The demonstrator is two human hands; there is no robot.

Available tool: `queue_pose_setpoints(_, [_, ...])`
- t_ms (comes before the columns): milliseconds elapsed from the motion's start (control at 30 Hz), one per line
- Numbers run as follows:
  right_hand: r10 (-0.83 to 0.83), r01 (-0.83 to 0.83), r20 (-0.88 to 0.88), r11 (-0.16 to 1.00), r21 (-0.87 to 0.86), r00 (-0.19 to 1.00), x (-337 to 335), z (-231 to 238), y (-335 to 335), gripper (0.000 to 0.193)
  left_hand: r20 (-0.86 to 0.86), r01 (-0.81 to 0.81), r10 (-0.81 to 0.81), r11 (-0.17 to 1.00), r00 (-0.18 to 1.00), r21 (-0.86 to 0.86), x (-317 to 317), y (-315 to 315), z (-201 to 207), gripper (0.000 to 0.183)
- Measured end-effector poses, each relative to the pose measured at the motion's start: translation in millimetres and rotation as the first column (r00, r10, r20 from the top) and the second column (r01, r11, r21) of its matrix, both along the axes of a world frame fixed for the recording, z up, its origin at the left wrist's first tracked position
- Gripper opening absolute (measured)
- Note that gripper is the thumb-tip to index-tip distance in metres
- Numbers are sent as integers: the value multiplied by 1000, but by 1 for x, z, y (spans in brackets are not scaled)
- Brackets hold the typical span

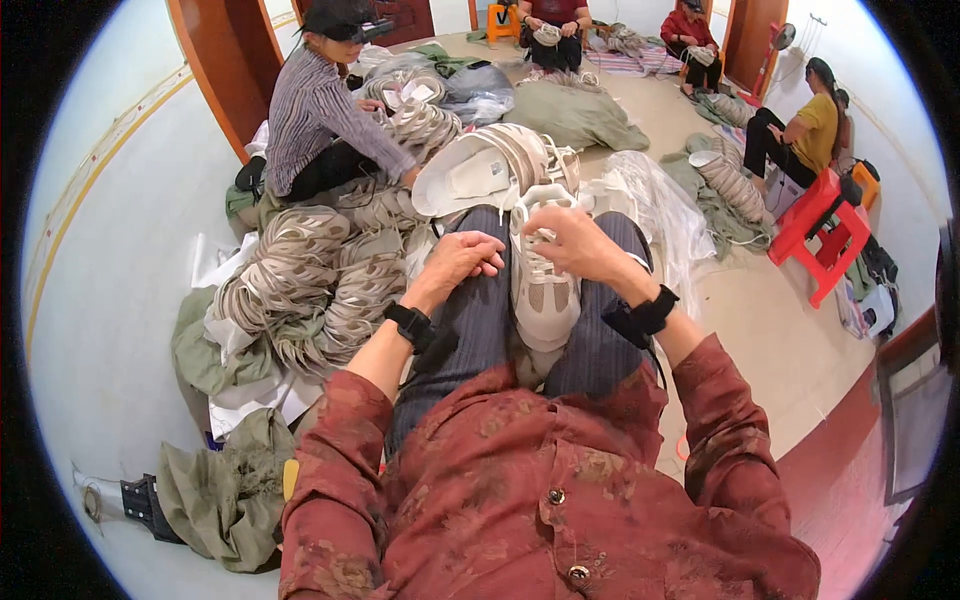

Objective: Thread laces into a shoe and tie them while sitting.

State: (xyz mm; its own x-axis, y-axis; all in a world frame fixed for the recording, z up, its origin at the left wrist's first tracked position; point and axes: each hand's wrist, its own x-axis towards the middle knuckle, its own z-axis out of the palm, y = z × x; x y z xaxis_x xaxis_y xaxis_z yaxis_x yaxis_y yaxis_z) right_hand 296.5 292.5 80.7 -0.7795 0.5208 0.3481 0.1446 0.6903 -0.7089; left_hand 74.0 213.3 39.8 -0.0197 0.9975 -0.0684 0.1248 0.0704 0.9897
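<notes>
A beige and white sneaker (pixel 547 300), with mesh panels at the toe, sits between my thighs, its toe toward me. Pale laces (pixel 540 262) cross its front. Just over the laces is my right hand (pixel 580 243), its fingers bent into a pinch; whatever they hold is too small to make out. My left hand (pixel 462 264) is over my left thigh, beside the shoe and apart from it. Its fingers are curled together, and what may be in them is hidden. Behind the shoe, at my knees, lies a bundle of nested shoe uppers (pixel 480 172).
Large bundles of shoe uppers (pixel 290 265) lie at my left, near a person in a striped top (pixel 325 125). Clear plastic sheeting (pixel 660 205) lies right of my knees. A red stool (pixel 825 235) stands at right. Other people sit farther back among green sacks (pixel 575 115).
</notes>
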Motion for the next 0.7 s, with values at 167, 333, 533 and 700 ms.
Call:
queue_pose_setpoints(167, [-96, 109, -52, 912, 397, 994, -16, -10, 6, 19, 16, -6, 6, 1000, 1000, -1, -4, -2, -6, 23])
queue_pose_setpoints(333, [-182, 176, -21, 905, 388, 983, -26, -15, 3, 19, 36, 11, -12, 1000, 999, 22, -5, -5, -7, 24])
queue_pose_setpoints(533, [-214, 215, -19, 968, 130, 977, -28, -14, 8, 13, 34, 4, -5, 1000, 999, 23, 1, -5, -6, 25])
queue_pose_setpoints(700, [-124, 126, 23, 988, -85, 992, -24, -11, 9, 12, 52, 11, -11, 1000, 999, 9, -1, -5, -7, 24])
